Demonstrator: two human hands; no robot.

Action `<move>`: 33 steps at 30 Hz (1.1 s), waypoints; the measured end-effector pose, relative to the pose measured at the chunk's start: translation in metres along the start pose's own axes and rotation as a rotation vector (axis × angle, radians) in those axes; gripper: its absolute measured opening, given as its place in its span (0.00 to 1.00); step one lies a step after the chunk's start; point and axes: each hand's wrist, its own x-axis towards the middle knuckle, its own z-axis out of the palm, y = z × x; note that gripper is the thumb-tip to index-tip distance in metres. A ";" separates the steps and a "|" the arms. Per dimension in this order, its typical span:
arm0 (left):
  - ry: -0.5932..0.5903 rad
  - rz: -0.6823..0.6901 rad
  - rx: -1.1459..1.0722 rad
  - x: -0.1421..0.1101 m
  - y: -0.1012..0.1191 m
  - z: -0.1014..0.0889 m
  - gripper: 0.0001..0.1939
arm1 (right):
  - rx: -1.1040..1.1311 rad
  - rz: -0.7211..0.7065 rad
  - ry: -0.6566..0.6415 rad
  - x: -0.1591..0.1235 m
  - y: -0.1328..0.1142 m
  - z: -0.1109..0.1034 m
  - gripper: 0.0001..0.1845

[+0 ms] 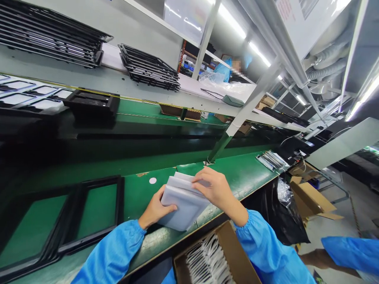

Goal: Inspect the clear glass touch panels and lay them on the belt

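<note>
- White stack (pixel 183 209): lower centre of the frame, over the counter (pixel 245 173).
- Your left fingers (pixel 170 209): clamped on its left side; grip lightly.
- Your right fingers (pixel 203 182): pinching its rear upper edge; avoid creasing.

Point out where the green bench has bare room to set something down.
The widest bare stretch of green bench runs between the right hand and the silvery stack. A smaller patch, with a white dot, lies between the black frames and the left hand. The frames crowd the left end; both hands hold flat white pieces.
</note>
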 end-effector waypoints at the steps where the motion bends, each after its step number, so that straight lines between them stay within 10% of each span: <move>1: 0.020 0.001 0.009 0.000 -0.001 0.001 0.34 | 0.071 0.039 -0.015 -0.002 0.002 -0.003 0.08; 6: 0.097 0.002 0.029 -0.001 -0.003 0.004 0.25 | 0.233 0.235 0.010 -0.025 0.023 -0.019 0.35; 11: 0.098 0.006 0.022 -0.002 -0.003 0.005 0.25 | 0.185 0.287 0.239 -0.042 0.031 -0.001 0.07; 33: 0.057 0.049 0.069 -0.006 -0.007 -0.004 0.31 | 0.117 0.233 0.647 -0.076 0.037 0.040 0.10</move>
